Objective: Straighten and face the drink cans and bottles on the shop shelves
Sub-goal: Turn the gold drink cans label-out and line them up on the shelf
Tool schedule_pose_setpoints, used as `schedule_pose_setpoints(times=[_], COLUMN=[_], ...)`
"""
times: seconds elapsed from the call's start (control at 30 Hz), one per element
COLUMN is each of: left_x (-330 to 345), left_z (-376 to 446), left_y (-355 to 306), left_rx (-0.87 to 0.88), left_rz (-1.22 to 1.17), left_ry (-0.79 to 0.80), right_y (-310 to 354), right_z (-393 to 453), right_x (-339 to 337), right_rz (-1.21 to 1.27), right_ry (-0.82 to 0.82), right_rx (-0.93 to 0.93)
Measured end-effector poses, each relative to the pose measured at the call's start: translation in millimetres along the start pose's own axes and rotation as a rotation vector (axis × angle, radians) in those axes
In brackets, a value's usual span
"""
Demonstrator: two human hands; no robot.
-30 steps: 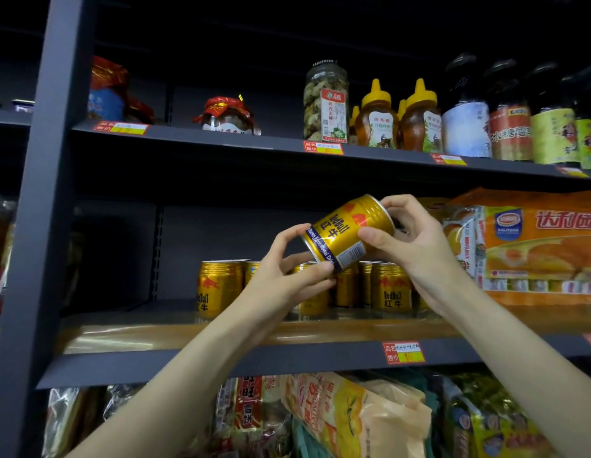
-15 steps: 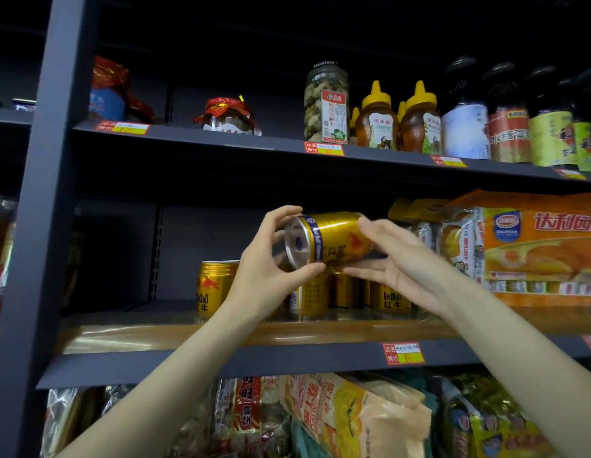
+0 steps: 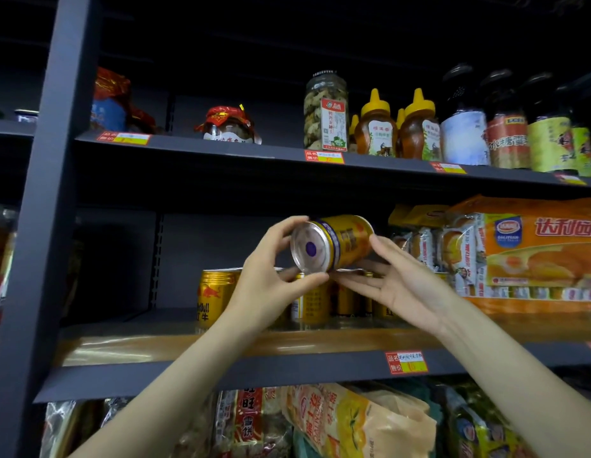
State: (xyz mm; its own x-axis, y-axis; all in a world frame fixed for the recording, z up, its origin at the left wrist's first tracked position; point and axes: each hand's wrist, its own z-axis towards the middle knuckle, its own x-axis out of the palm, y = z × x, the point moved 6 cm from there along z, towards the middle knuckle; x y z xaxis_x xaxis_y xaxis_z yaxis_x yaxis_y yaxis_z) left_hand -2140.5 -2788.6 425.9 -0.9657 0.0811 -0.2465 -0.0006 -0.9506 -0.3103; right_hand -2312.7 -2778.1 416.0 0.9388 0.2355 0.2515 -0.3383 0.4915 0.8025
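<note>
Left hand [image 3: 264, 285] pinches the sideways gold can [image 3: 333, 244] — right hand [image 3: 399, 285] beneath, fingers spread flat, palm up.

head cam | faces forward, tilted slightly up | close to shop shelves [image 3: 221, 375] | single view

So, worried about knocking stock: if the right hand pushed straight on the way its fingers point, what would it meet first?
Probably the left hand, whose thumb the right hand's fingertips nearly touch beneath the tipped gold drink can; depth is unclear.
</note>
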Motion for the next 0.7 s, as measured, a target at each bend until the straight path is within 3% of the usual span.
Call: schedule_pose_setpoints(times=[0.13,0.3,0.5,0.7], left_x=[3,4,6,4], left_z=[-2,0,-1,2], left_y=[-6,4,12,26], left_rx=[0.096,-0.043,-0.095,-0.071], left_rz=[0.128,-0.067,-0.044,0.099], left_ry=[0.093,0.114,0.145,0.168], right_y=[1,10,19,22], right_z=[3,5,0,-4], right_x=[0,0,11,24], right_rz=[0.0,-0.02,-0.194,-0.485], right_ry=[-0.051,-0.017,0.093,0.1], right_rx=[-0.032,-0.231,-0.354,-0.43])
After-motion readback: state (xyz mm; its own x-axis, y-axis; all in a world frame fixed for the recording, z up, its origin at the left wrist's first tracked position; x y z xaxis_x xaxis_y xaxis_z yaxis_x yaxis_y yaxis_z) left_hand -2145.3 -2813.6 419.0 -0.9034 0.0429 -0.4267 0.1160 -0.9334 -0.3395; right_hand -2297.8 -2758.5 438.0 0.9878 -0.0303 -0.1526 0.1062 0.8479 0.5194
